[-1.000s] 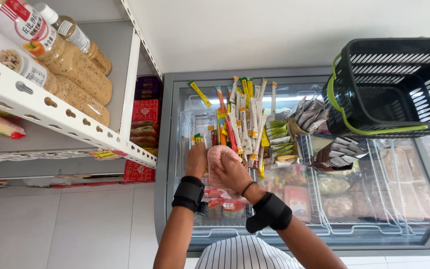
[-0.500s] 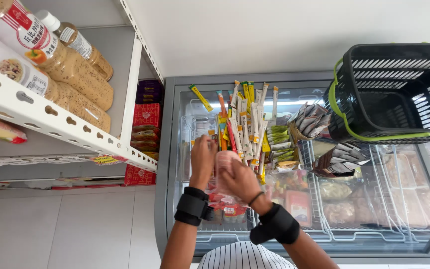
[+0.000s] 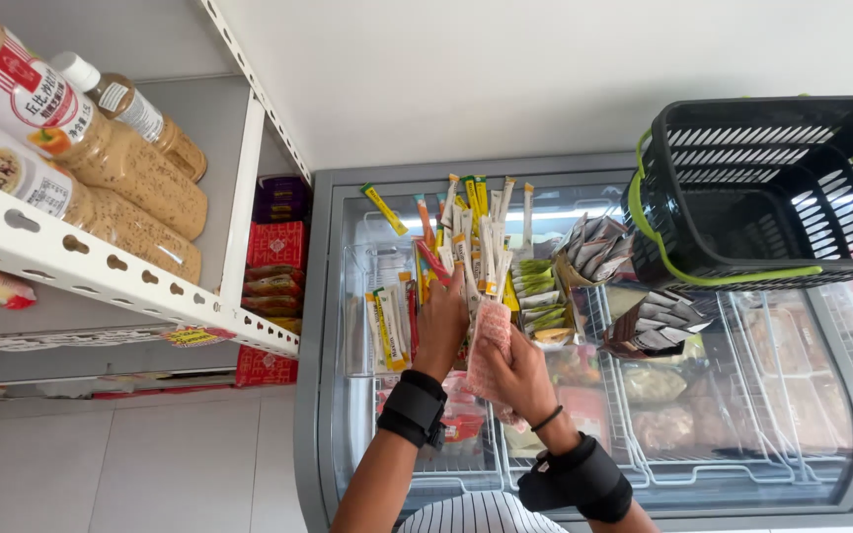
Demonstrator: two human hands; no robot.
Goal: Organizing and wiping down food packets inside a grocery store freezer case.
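Both hands over the glass-topped freezer (image 3: 742, 464). Right hand (image 3: 520, 370) closed around a pink packet (image 3: 489, 345), held above the freezer lid. Left hand (image 3: 443, 321), fingers loosely curled, touching the packet's edge and the stick sachets (image 3: 466, 247) standing on the freezer. Beyond, a black basket (image 3: 772, 188) rests on the freezer's far right. Left of the freezer, a white shelf (image 3: 101, 266) with dressing bottles (image 3: 81, 138).

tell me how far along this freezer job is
Done: nothing sits in the black basket on the freezer, as far as its mesh shows. In hand: the right hand holds a pink packet; the left hand touches the stick packets. Left: the pink packet has not been set down anywhere.
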